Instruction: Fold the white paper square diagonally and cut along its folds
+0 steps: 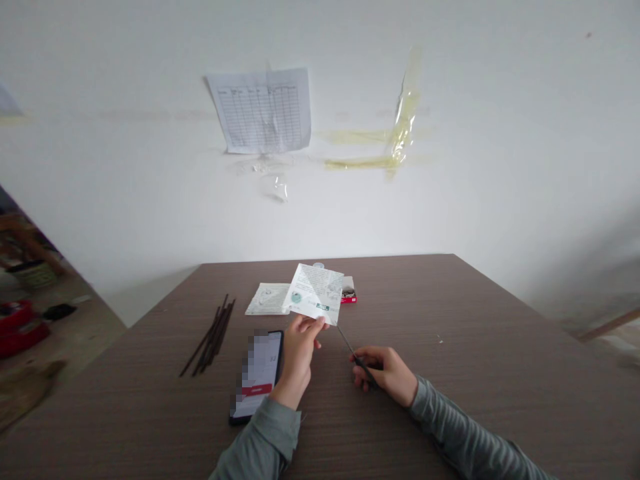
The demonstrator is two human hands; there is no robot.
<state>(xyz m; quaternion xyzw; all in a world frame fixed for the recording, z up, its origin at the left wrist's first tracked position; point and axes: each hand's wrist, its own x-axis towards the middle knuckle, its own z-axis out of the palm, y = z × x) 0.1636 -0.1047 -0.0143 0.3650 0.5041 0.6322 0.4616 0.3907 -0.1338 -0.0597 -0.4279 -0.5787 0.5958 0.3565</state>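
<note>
My left hand (300, 350) pinches a folded white printed leaflet (315, 293) and holds it upright, just above the table. My right hand (385, 375) grips a thin dark stick (354, 353), whose tip points toward the leaflet's lower corner and stays slightly apart from it. A bundle of similar dark sticks (210, 337) lies left of my left hand. A smartphone (257, 373) with a blurred screen lies directly below my left hand. Behind the held leaflet are a second flat leaflet (267, 299) and a small red-and-white box (349, 291).
The brown wood-grain table (425, 320) has its far edge against a white wall. A ruled paper sheet (263, 110) and yellowed tape strips (400, 130) are stuck to the wall. Red objects (20, 327) sit on the floor at far left.
</note>
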